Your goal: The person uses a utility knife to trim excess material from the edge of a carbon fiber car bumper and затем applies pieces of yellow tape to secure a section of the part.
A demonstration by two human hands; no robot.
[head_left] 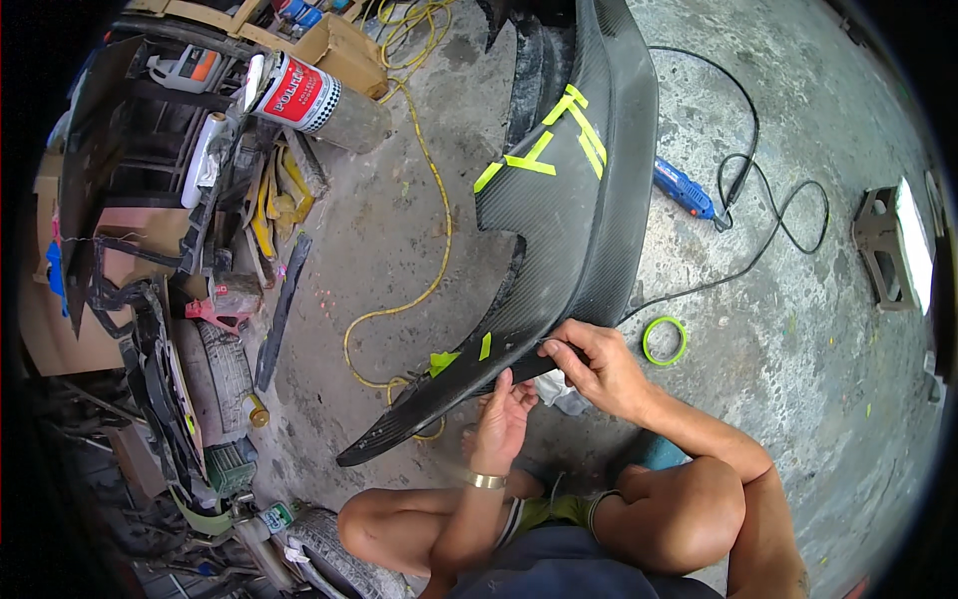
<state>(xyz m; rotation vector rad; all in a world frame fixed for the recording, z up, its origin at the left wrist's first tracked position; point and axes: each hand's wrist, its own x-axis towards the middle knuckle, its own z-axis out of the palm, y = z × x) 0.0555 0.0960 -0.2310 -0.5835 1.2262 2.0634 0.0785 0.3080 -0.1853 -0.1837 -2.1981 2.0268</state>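
Note:
A long, curved carbon-fibre car body panel [544, 270], dark and glossy with a woven pattern, stretches from the top of the view down to a pointed tip at lower left. Strips of yellow-green masking tape [530, 163] are stuck on its face. My right hand [602, 371] grips the panel's near edge, thumb and fingers bent onto it. Just left of it, my left hand [504, 424] has its fingertips pinched at the same edge, from the near side. A dark strip runs along the edge between both hands; whether it is a separate piece I cannot tell.
Right of the panel, a blue corded rotary tool [685, 189] and a green tape roll [664, 340] lie on the concrete floor. A yellow hose [439, 270] snakes along the left. Beyond it stand a red-and-white can [299, 92], a tire [339, 554] and piled car parts. A hollow block [882, 250] sits far right.

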